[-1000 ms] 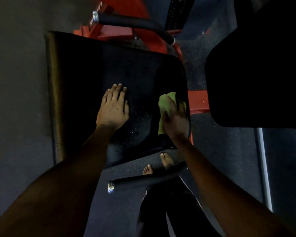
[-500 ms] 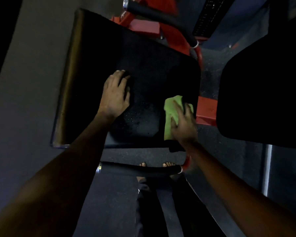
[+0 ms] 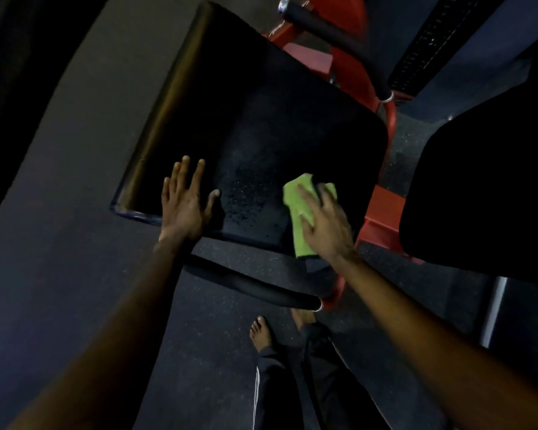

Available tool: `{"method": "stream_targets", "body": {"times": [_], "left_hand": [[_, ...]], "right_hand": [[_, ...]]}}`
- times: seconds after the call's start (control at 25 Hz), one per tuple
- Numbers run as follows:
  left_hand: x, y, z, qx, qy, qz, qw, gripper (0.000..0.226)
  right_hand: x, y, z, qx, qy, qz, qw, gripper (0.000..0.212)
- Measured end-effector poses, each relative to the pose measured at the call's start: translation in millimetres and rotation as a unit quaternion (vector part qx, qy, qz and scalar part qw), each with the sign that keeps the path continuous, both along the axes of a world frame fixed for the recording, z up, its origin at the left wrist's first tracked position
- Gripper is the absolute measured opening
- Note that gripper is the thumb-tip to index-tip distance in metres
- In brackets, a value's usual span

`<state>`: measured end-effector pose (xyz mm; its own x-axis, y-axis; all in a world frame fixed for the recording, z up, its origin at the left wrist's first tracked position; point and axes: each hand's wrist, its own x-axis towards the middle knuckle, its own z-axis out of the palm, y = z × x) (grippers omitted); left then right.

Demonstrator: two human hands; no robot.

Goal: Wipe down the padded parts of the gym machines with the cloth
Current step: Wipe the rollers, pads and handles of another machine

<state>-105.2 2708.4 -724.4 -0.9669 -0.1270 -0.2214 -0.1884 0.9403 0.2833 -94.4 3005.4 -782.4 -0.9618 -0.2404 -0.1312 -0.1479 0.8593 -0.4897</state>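
Left hand [image 3: 185,206]: we rest it flat, fingers spread, on the black seat pad [image 3: 261,125].
Right hand [image 3: 323,221]: we press the green cloth [image 3: 295,197] flat; its lower end is hidden.

Pad [image 3: 261,119]: middle of the view, above the floor [image 3: 75,243].
Left hand [image 3: 184,206]: flat on the pad's near left part.
Cloth [image 3: 298,209]: on the pad's near right corner, hanging over its near edge.
Right hand [image 3: 323,221]: flat on the cloth, well apart from the left hand.
Near handle [image 3: 255,287]: between the pad's near edge and the feet [image 3: 261,333].
Far handle [image 3: 333,35]: behind the pad's far right corner.
Frame [image 3: 382,212]: between the pad and the second pad [image 3: 485,181] on the right.
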Motion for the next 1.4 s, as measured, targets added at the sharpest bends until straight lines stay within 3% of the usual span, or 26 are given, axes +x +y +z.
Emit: {"method": "stream_targets", "body": {"times": [0.08, 0.16, 0.4, 0.52, 0.68, 0.76, 0.88, 1.0, 1.2, 1.4], "left_hand": [[0.5, -0.6, 0.5, 0.003, 0.003, 0.000, 1.000, 0.068], [2.7, 2.4, -0.7, 0.013, 0.016, 0.004, 1.000, 0.067], [29.2, -14.2, -5.5, 0.010, 0.064, 0.016, 0.998, 0.071], [45.6, -35.8, -6.7, 0.004, 0.069, 0.054, 0.996, 0.084], [49.3, -58.9, -3.4, 0.007, 0.065, 0.113, 0.991, 0.098], [50.1, -61.1, -5.1, 0.023, 0.071, 0.105, 0.992, 0.099], [49.1, -60.4, -6.8, 0.056, 0.081, 0.112, 0.989, 0.096], [51.6, -68.4, -8.2, 0.079, 0.109, 0.107, 0.985, 0.085], [67.5, -89.5, -12.0, 0.131, 0.128, 0.181, 0.966, 0.078], [72.2, -95.1, -10.7, 0.176, 0.139, 0.178, 0.958, 0.071]], "right_hand": [[-9.6, -2.1, -0.2, -0.043, -0.025, -0.138, 0.989, 0.068], [-3.2, -26.3, 6.4, -0.028, -0.009, -0.181, 0.983, 0.068], [46.5, -89.9, 20.0, -0.010, 0.053, 0.098, 0.994, 0.081], [29.7, -54.5, 16.0, 0.001, 0.032, 0.149, 0.988, 0.081], [13.3, -23.4, 10.1, -0.051, -0.041, -0.116, 0.991, 0.065], [11.2, -48.3, 10.4, -0.045, 0.007, -0.140, 0.989, 0.058], [15.6, -93.4, 15.0, -0.033, 0.067, 0.022, 0.997, 0.062], [10.8, -90.0, 17.6, -0.018, 0.073, 0.183, 0.980, 0.065], [18.3, -31.5, 3.2, 0.028, 0.102, 0.295, 0.950, 0.079], [1.7, -78.9, 20.1, 0.035, 0.143, 0.384, 0.912, 0.087]]}}
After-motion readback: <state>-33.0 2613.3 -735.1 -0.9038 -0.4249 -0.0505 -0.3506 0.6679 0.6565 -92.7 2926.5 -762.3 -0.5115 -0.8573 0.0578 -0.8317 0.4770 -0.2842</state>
